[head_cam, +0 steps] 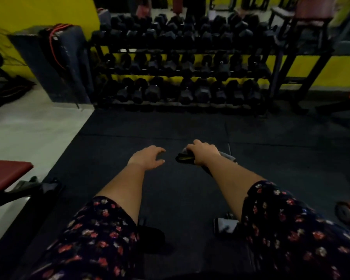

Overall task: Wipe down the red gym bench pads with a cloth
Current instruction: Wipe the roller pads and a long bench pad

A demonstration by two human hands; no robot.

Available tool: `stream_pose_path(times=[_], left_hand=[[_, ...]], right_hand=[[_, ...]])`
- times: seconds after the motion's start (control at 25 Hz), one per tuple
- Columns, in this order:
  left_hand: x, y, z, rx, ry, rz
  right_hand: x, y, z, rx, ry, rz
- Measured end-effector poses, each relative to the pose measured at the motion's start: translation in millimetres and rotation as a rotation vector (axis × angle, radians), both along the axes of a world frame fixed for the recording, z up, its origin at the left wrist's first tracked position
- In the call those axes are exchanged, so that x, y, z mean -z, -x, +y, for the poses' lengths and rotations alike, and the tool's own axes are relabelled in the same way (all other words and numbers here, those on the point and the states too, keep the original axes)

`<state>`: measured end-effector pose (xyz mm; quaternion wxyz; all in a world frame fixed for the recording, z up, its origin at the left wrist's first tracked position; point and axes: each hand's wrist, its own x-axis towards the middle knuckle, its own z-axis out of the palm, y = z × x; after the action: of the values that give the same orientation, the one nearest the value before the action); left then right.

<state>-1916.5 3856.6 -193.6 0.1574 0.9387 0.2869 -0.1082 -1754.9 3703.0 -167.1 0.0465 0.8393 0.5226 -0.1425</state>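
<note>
Right hand (203,152): fingers curled shut around a dark, bunched cloth (185,157), held out in the middle of the view over the black rubber floor mat (170,126); left hand (147,157): just left of it, empty, fingers loosely spread, not touching the cloth. Red bench pad (7,175): at the near left edge of the view, well apart from both hands, with a three-tier dumbbell rack (180,63) at the far side. Progress, as judged: cloth in hand but off the pad, no wiping contact in view, so the wipe-down appears to lie ahead.
</note>
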Motion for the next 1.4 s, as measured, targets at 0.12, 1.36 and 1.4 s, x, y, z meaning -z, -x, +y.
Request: stream_pose_path(times=[0.12,1.36,1.4], left_hand=[[-2.5,-60.8,-0.7,0.052,0.0,0.015],[0.8,-289.1,382.9,-0.135,0.018,0.048],[2.1,-290.0,399.3,-0.157,0.017,0.051]], right_hand=[[4.3,-53.1,-11.2,0.034,-0.005,-0.02],[0.3,-327.1,414.6,-0.189,0.034,0.04],[2.5,-332.7,438.3,-0.222,0.033,0.04]])
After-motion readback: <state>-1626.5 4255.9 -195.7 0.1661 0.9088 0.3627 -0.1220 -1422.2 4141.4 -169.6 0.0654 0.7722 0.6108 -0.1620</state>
